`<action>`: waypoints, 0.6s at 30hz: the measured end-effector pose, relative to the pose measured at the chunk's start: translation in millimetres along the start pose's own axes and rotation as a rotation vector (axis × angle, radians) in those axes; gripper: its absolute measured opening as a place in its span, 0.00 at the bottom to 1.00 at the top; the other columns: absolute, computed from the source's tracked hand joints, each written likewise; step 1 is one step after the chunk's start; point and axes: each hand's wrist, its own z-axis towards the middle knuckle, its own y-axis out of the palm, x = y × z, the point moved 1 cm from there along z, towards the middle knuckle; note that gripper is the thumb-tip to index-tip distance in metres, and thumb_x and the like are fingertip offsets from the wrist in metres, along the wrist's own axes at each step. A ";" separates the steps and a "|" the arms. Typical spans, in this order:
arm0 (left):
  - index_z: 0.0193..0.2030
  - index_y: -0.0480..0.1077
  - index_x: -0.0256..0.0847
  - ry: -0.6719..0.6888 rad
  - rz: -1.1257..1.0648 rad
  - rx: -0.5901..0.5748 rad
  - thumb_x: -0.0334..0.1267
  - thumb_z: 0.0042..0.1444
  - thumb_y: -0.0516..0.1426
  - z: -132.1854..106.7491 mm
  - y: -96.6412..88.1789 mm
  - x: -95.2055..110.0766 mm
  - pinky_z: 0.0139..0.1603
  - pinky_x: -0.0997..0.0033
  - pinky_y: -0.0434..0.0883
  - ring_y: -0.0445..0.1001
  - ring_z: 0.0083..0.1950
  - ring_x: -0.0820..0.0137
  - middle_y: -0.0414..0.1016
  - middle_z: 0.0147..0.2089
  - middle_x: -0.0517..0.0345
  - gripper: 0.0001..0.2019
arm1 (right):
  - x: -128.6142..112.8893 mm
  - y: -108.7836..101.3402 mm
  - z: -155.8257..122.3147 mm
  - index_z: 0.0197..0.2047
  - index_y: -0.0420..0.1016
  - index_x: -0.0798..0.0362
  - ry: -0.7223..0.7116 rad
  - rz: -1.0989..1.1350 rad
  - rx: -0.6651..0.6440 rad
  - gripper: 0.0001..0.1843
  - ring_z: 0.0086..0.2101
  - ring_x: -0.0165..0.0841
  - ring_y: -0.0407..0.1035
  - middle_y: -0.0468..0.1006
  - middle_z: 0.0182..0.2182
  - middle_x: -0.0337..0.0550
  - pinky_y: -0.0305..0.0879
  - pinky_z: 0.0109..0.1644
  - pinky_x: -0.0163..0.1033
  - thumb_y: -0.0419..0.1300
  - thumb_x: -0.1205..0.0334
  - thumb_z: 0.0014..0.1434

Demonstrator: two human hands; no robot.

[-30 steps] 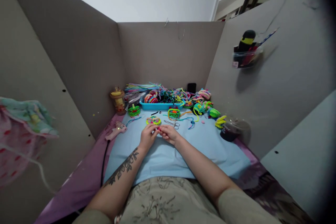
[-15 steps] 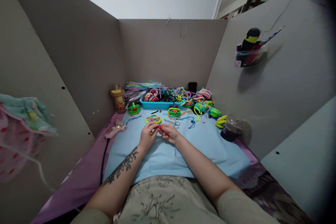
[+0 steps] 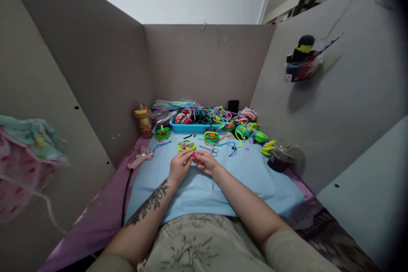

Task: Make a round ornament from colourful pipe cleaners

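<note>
Small pink piece (image 3: 193,154), material unclear, below frame centre: still pinched by left hand (image 3: 179,166) and right hand (image 3: 206,163), apparently mid-handling.

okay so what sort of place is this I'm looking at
Probably a small craft workstation: scissors lie on the blue cloth, a blue tray behind them is heaped with colourful fuzzy strands, and grey partitions enclose three sides.
</note>
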 end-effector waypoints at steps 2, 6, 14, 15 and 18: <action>0.48 0.74 0.43 -0.015 -0.015 -0.024 0.34 0.58 0.55 0.8 0.3 0.2 0.51 0.61 0.71 0.74 0.50 0.65 0.76 0.48 0.50 0.12 | -0.8 -0.5 0.6 0.29 0.73 0.57 -0.010 0.005 0.030 0.16 0.17 0.18 0.48 0.62 0.16 0.31 0.35 0.15 0.25 0.71 0.56 0.41; 0.42 0.76 0.42 -0.097 -0.138 -0.039 0.36 0.58 0.56 3.5 -0.5 -2.0 0.40 0.67 0.74 0.75 0.45 0.66 0.78 0.42 0.51 0.09 | -1.9 -0.3 0.7 0.26 0.71 0.57 0.022 -0.005 0.023 0.16 0.16 0.18 0.47 0.60 0.14 0.30 0.34 0.15 0.25 0.72 0.57 0.40; 0.33 0.77 0.40 -0.178 -0.265 -0.048 0.39 0.52 0.61 5.6 -2.7 -8.0 0.29 0.74 0.69 0.75 0.36 0.69 0.79 0.34 0.52 0.06 | -0.4 -3.7 0.7 0.24 0.67 0.56 0.067 -0.022 -0.002 0.17 0.15 0.17 0.46 0.59 0.14 0.29 0.33 0.14 0.25 0.72 0.60 0.37; 0.33 0.77 0.40 -0.180 -0.269 -0.045 0.39 0.52 0.61 5.9 -2.7 -8.0 0.29 0.73 0.68 0.75 0.36 0.68 0.78 0.34 0.52 0.06 | 0.0 -4.1 0.9 0.24 0.68 0.56 0.067 -0.030 0.001 0.17 0.15 0.17 0.46 0.59 0.14 0.29 0.33 0.14 0.24 0.72 0.60 0.37; 0.31 0.77 0.39 -0.182 -0.272 -0.028 0.40 0.52 0.61 6.4 -2.5 -7.3 0.29 0.73 0.68 0.75 0.36 0.68 0.78 0.33 0.52 0.07 | 0.9 -4.7 1.7 0.25 0.69 0.56 0.059 -0.048 0.018 0.17 0.15 0.18 0.48 0.61 0.15 0.30 0.33 0.14 0.24 0.72 0.59 0.38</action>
